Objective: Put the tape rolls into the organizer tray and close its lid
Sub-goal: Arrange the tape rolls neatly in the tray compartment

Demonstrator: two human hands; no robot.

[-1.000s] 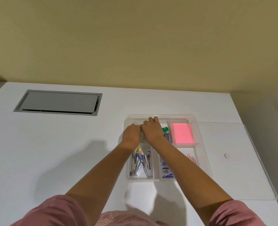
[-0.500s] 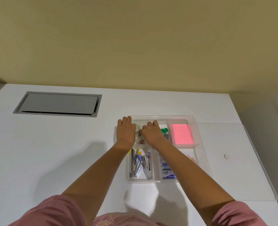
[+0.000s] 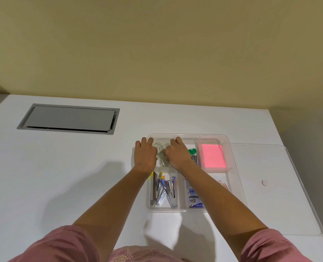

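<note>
While both our arms reach forward over the white table [image 3: 62,176], our left hand [image 3: 145,155] lies palm down with fingers spread on the far left corner of the clear organizer tray [image 3: 236,188], and our right hand [image 3: 175,154] curls over the same far-left compartment. Clear tape rolls [image 3: 160,148] sit there between the hands; whether either hand grips one we cannot tell. Its clear lid [image 3: 281,195] lies flat just right of the tray.
</note>
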